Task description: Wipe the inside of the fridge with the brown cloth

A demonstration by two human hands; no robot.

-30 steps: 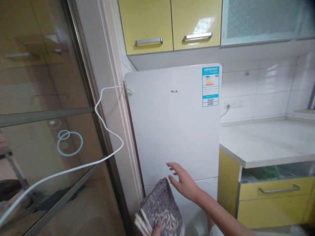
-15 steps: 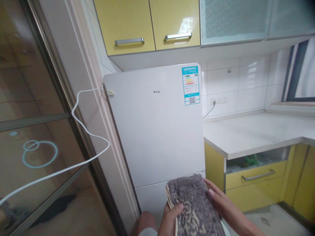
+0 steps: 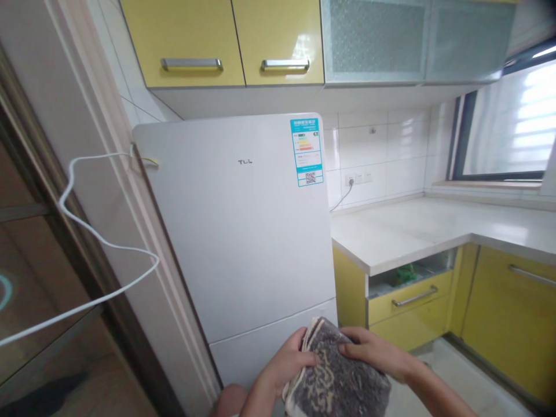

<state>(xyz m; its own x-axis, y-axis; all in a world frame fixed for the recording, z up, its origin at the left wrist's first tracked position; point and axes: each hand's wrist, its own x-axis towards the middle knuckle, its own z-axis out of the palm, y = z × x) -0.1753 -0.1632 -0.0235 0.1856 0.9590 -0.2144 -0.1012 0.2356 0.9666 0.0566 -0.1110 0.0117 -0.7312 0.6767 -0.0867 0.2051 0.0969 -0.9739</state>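
A folded grey-brown towel (image 3: 343,376) with a cream scroll pattern and pale edges is held low in front of me. My left hand (image 3: 289,359) grips its left edge, thumb on top and fingers underneath. On the opposite side my right hand (image 3: 369,350) clasps the upper right corner, its thumb lying over the top. The fingers beneath the cloth are hidden. Just beyond the towel stands a white refrigerator (image 3: 243,231), both of its doors closed.
A white cable (image 3: 108,243) hangs across the left side by the door frame. Right of the refrigerator is a white countertop (image 3: 403,226) above yellow drawers (image 3: 412,301). Yellow wall cabinets (image 3: 278,35) hang overhead. A window (image 3: 508,127) is at the right.
My view has swung to the right, showing more window and counter. The towel has tilted, and my right hand has come over its top edge. Both hands still hold it.
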